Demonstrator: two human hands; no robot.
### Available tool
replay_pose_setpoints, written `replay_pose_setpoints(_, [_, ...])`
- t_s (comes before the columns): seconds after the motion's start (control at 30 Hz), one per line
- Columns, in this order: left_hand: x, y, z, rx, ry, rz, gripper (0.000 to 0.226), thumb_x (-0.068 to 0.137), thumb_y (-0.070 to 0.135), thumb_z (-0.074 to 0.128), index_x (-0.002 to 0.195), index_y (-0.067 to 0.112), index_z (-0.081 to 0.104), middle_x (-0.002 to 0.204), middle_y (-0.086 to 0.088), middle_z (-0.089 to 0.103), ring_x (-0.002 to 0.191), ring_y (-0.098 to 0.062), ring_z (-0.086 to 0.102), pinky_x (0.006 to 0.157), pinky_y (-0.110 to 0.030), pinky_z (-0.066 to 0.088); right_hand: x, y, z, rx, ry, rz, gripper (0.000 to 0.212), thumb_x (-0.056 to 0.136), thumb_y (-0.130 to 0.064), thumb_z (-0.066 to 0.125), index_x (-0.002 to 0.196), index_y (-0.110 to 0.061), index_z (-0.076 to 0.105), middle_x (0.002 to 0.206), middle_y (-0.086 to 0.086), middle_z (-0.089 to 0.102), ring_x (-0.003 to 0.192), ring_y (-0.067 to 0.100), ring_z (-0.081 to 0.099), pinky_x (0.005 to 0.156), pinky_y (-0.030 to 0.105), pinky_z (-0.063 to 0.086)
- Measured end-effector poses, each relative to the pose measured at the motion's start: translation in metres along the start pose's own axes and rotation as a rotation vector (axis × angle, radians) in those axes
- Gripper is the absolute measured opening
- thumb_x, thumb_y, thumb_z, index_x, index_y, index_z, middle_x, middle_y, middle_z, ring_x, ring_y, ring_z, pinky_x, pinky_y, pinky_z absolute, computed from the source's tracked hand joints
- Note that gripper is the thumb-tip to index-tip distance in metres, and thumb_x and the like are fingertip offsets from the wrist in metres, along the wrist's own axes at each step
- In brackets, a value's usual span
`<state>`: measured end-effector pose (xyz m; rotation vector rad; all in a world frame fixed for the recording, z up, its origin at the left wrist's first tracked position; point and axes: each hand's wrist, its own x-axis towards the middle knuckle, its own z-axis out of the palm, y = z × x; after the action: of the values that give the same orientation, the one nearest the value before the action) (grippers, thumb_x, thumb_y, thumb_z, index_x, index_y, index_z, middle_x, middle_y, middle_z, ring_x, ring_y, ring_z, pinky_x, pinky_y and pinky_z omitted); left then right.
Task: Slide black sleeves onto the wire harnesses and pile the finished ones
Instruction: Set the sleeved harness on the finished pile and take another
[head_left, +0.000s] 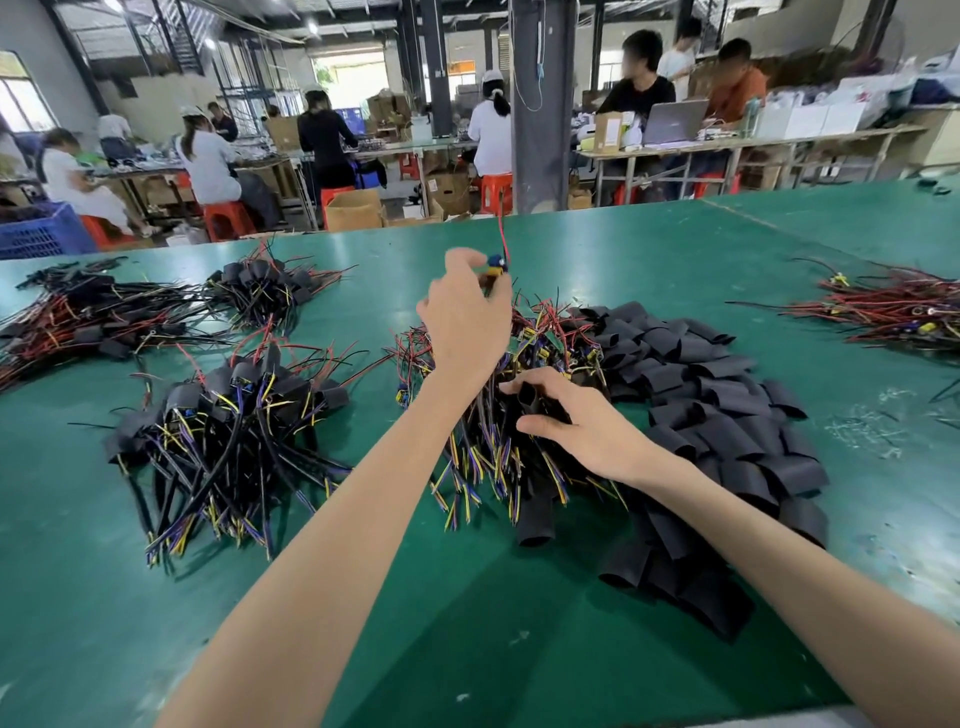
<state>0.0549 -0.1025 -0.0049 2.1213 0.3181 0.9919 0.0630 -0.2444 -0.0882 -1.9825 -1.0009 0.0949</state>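
Note:
My left hand (465, 322) is raised over the middle heap and pinches a wire harness (497, 264) by its blue and yellow connector, a red wire standing up from it. My right hand (576, 421) grips a short black sleeve (530, 397), its open end facing up, above the heap of unsleeved harnesses (488, 457). A wide heap of loose black sleeves (727, 415) lies just right of that hand. A pile of sleeved harnesses (234, 415) sits to the left.
More sleeved harness piles lie at the far left (88, 317) and back left (265, 286). A bundle of red wires (898, 312) lies at the right edge. The green table (467, 597) runs forward to me. Several people work at benches behind.

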Motion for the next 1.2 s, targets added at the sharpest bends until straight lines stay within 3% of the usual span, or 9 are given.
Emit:
replay_pose_setpoints(0.1, [0.006,0.02,-0.019,-0.337,0.079,0.037,0.019,0.093,0.011,0.055,0.111,0.009,0.052,0.092,0.003,0.062,0.072,-0.005,0.061,0.074,-0.036,0.053,0.0,0.0,-0.001,-0.009,-0.012,0.007,0.027,0.092,-0.031,0.058,0.114,-0.042,0.047,0.115,0.009,0.063,0.104,0.048,0.052,0.097,0.055,0.038])
replay_pose_setpoints(0.2, [0.014,0.032,-0.041,-0.388,-0.006,0.109,0.017,0.093,0.008,0.054,0.106,0.017,0.053,0.087,0.009,0.055,0.061,-0.005,0.055,0.05,-0.023,0.047,0.0,-0.001,-0.001,0.023,0.007,0.017,0.028,0.09,-0.027,0.061,0.113,-0.038,0.05,0.111,0.014,0.063,0.101,0.048,0.055,0.095,0.056,0.039])
replay_pose_setpoints(0.27, [0.021,0.033,-0.058,-0.185,-0.125,0.196,0.02,0.089,0.007,0.056,0.103,0.021,0.058,0.083,0.012,0.057,0.067,-0.005,0.053,0.058,-0.016,0.042,-0.001,-0.002,-0.001,0.111,0.085,-0.009,0.029,0.087,-0.017,0.066,0.112,-0.027,0.055,0.108,0.007,0.065,0.092,0.027,0.06,0.093,0.037,0.046])
replay_pose_setpoints(0.37, [0.018,0.018,-0.08,0.135,-0.401,0.254,0.015,0.084,0.013,0.063,0.094,0.024,0.062,0.077,0.018,0.057,0.065,-0.003,0.055,0.054,-0.003,0.039,0.002,-0.004,-0.004,0.171,0.243,-0.015,0.03,0.082,-0.008,0.07,0.107,-0.022,0.06,0.102,-0.002,0.059,0.086,0.002,0.056,0.082,0.006,0.037])
replay_pose_setpoints(0.43, [0.007,-0.003,-0.085,0.26,-0.521,0.225,0.014,0.084,0.025,0.068,0.096,0.03,0.063,0.085,0.017,0.061,0.073,-0.012,0.062,0.067,-0.014,0.047,0.004,-0.002,-0.008,0.136,0.342,0.032,0.032,0.08,-0.01,0.072,0.105,-0.027,0.061,0.102,0.001,0.053,0.088,0.009,0.056,0.078,0.005,0.037])
replay_pose_setpoints(0.57, [-0.023,-0.052,-0.083,0.258,-0.45,0.199,0.021,0.084,0.026,0.069,0.105,0.029,0.066,0.102,0.008,0.067,0.092,-0.017,0.062,0.087,-0.035,0.049,0.009,0.008,-0.011,-0.036,0.401,0.159,0.038,0.076,-0.017,0.077,0.111,-0.021,0.063,0.105,0.008,0.055,0.095,0.019,0.056,0.085,0.016,0.037])
replay_pose_setpoints(0.77, [-0.049,-0.086,-0.09,0.156,-0.249,0.316,0.022,0.086,0.023,0.068,0.106,0.031,0.066,0.094,0.014,0.06,0.067,-0.006,0.05,0.072,-0.03,0.044,0.007,0.017,-0.014,-0.063,0.453,0.186,0.04,0.068,-0.014,0.083,0.103,-0.016,0.065,0.097,-0.005,0.061,0.08,-0.006,0.051,0.071,-0.006,0.031])
replay_pose_setpoints(1.07, [-0.059,-0.085,-0.086,0.049,-0.267,0.316,0.025,0.085,0.013,0.069,0.101,0.032,0.066,0.097,0.022,0.062,0.076,-0.006,0.055,0.075,-0.016,0.042,0.006,0.015,-0.019,0.011,0.468,0.171,0.038,0.067,-0.014,0.083,0.1,-0.021,0.066,0.093,-0.015,0.064,0.084,-0.009,0.055,0.072,-0.004,0.033])
replay_pose_setpoints(1.2, [-0.061,-0.087,-0.084,0.07,-0.291,0.32,0.023,0.084,0.017,0.069,0.103,0.03,0.067,0.1,0.019,0.064,0.075,-0.007,0.054,0.076,-0.027,0.045,0.005,0.012,-0.017,0.084,0.481,0.128,0.037,0.066,-0.014,0.084,0.096,-0.027,0.066,0.089,-0.018,0.065,0.081,-0.011,0.057,0.071,-0.002,0.036])
